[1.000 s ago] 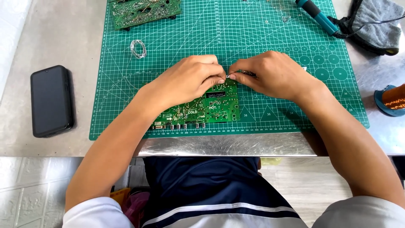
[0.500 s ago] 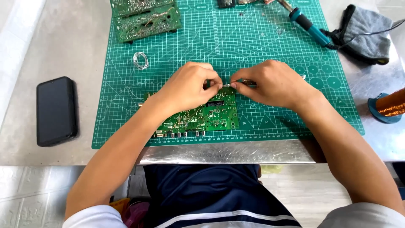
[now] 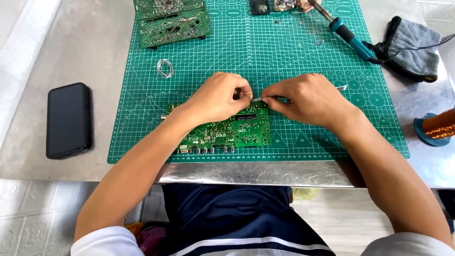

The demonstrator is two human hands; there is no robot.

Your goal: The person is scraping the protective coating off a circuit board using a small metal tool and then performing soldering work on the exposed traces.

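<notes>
Here, both hands sit close together over a flat green circuit board (image 3: 227, 130) w/ tiny metal parts and white marks on it. The board lies on a big green rubber cutting mat (image 3: 284, 57) w/ a thin white grid, near the mat's front edge. The left hand (image 3: 219, 98) rests on the board's top edge, fingers curled in and pinched together. The right hand (image 3: 305, 98) is just beside it, fingers also pinched shut on a thin shiny metal tool (image 3: 341, 88), likely tweezers; its flat back end pokes out past the knuckles. The tool's tip sits between the two hands, right at the board's top edge. What the left fingers pinch is too small to tell.

The mat lies on a dull grey metal table (image 3: 57, 42) w/ a shiny front rim. To the left, off the mat, lies a black smooth phone (image 3: 68, 119), flat, screen dark. A small loop of thin silver wire (image 3: 165, 68) lies on the mat, above the left hand. At the mat's top left sit two more green circuit boards (image 3: 171, 21), stacked and bumpy w/ solder. At top right a soldering iron w/ a blue handle (image 3: 348, 34) lies slanted. Near it is a soft grey cloth (image 3: 413, 47), crumpled. At the far right edge, a spool of copper-coloured wire (image 3: 438, 127) w/ a blue end.
</notes>
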